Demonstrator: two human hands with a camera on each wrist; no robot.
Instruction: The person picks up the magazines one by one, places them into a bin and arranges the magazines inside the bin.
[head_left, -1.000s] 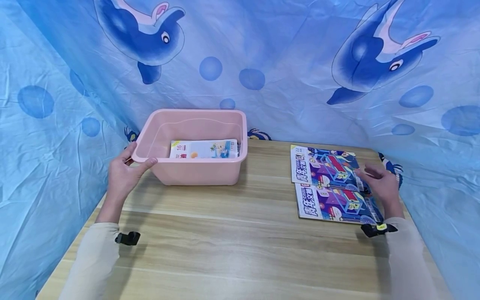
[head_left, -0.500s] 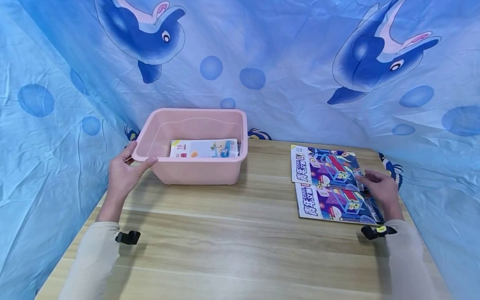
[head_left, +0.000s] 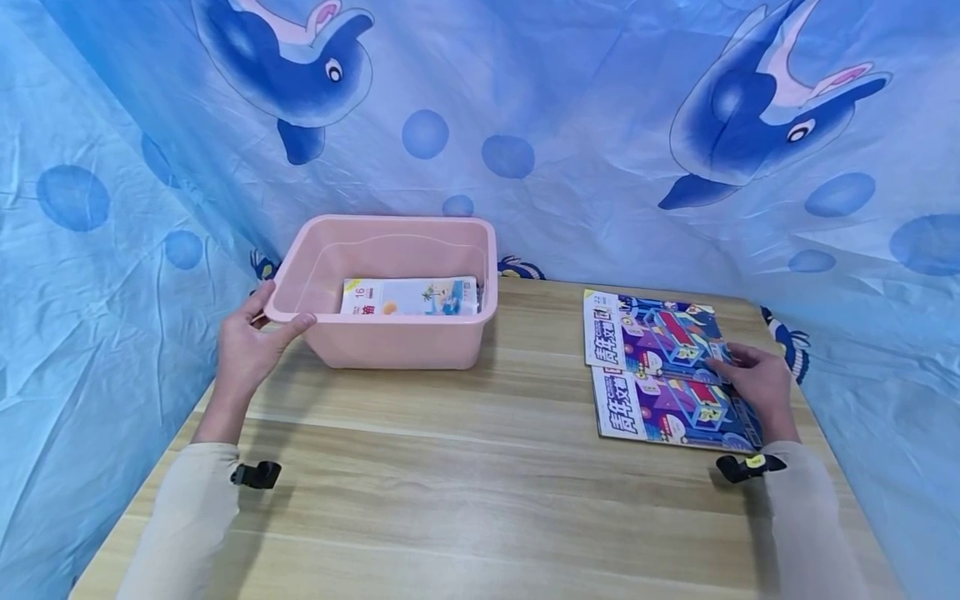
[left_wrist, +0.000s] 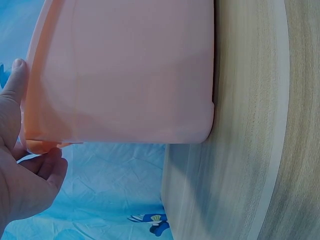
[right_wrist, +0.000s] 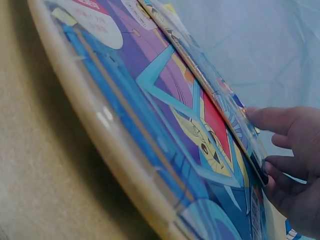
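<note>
At the back left of the wooden table stands a pink plastic bin (head_left: 397,346). My left hand (head_left: 243,350) grips its front left corner, thumb over the front rim and fingertips under the lip in the left wrist view. A magazine with a beach picture (head_left: 408,296) lies inside, its lower part hidden by the front wall. On the right, a purple-and-blue magazine (head_left: 648,333) overlaps a matching lower magazine (head_left: 675,412). My right hand (head_left: 761,383) pinches the upper one at its right edge; the right wrist view shows the thumb on the cover and fingers (right_wrist: 272,172) at the edge.
Blue cloth (head_left: 585,217) printed with dolphins hangs behind the wooden table (head_left: 480,483) and along both sides. The bin stands close against the back cloth. Black wrist cameras (head_left: 257,475) are strapped over both pale sleeves.
My right hand has shifted slightly left onto the right edge of the upper magazine, and its thumb has come down on the cover. The left hand and bin stay put.
</note>
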